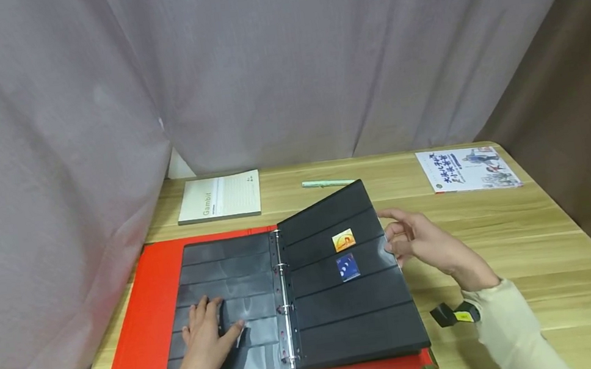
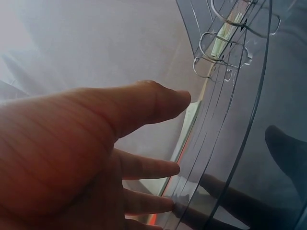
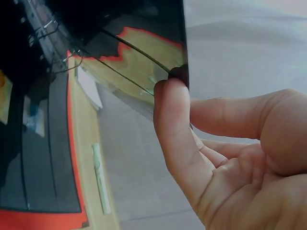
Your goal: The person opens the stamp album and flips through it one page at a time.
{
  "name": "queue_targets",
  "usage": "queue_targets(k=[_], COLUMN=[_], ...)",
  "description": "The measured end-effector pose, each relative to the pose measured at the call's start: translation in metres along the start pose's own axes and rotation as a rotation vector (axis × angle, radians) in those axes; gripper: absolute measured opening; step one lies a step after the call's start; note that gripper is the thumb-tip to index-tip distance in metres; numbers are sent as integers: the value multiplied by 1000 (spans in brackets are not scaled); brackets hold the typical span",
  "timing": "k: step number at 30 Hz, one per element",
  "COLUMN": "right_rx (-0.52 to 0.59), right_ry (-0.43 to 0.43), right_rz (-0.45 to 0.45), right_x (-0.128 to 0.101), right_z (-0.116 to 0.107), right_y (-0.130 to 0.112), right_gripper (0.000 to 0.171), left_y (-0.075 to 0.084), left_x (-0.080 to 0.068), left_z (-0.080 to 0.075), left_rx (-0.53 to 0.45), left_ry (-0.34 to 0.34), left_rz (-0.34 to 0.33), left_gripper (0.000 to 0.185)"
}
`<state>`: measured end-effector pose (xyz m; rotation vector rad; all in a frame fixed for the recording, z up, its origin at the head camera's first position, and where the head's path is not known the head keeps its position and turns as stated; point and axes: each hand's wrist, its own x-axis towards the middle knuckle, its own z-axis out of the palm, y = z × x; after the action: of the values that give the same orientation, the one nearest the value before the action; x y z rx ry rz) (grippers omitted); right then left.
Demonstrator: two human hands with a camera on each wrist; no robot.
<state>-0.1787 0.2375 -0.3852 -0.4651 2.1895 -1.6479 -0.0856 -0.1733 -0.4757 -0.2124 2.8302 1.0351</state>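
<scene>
A red ring binder (image 1: 141, 326) lies open on the wooden table (image 1: 531, 254), filled with black pocket pages. My left hand (image 1: 206, 337) rests flat, fingers spread, on the left page (image 1: 228, 266); in the left wrist view the straight fingers (image 2: 144, 167) lie beside the metal rings (image 2: 216, 52). My right hand (image 1: 419, 243) pinches the right edge of a raised black page (image 1: 345, 320), the thumb (image 3: 172, 124) on that edge. An orange stamp (image 1: 343, 240) and a blue stamp (image 1: 347, 267) sit in the page's pockets.
A grey notebook (image 1: 219, 197) lies at the back left, a pale green pen (image 1: 327, 183) at the back middle, and a printed booklet (image 1: 468, 169) at the back right. A grey curtain (image 1: 280, 57) hangs behind the table and along its left side.
</scene>
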Motion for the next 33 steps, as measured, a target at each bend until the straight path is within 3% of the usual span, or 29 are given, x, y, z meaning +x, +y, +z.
queue_targets(k=[18, 33], right_rx=[14, 54], right_ry=[-34, -7], right_rz=[-50, -91], right_x=[13, 24], right_z=[23, 39], right_y=[-48, -69], right_gripper=[65, 61], left_y=[0, 12], left_x=[-1, -4], left_z=[-3, -15], left_rx=[-5, -8], left_ry=[-19, -24], left_rz=[-7, 80], left_gripper=[69, 71])
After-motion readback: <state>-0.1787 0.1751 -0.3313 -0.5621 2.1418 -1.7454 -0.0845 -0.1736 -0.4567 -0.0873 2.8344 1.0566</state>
